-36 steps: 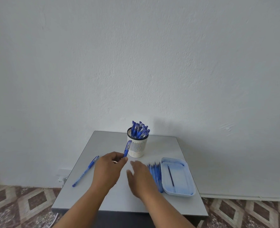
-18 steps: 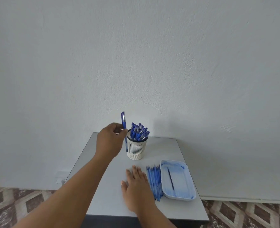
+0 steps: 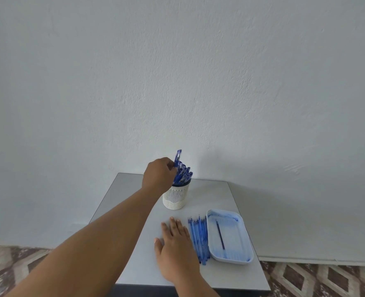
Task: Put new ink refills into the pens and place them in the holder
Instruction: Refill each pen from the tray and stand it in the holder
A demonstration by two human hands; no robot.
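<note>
My left hand point(image 3: 159, 174) pinches a blue pen point(image 3: 178, 157) upright at the mouth of the white slotted holder point(image 3: 175, 197), its cap sticking up above the several blue pens standing inside. My right hand point(image 3: 177, 249) lies flat on the grey table point(image 3: 215, 196), fingers straight, right beside a row of blue ink refills point(image 3: 199, 239). A white tray point(image 3: 241, 257) stained with blue ink sits to the right of the refills and holds one dark refill point(image 3: 220, 234).
The small table stands against a plain white wall. Its front edge is just under my right wrist. Patterned floor tiles show on both sides. My left forearm covers the table's left part.
My left hand carried the pen up and to the right, from beside the holder to over its opening. My right hand stayed flat by the refills.
</note>
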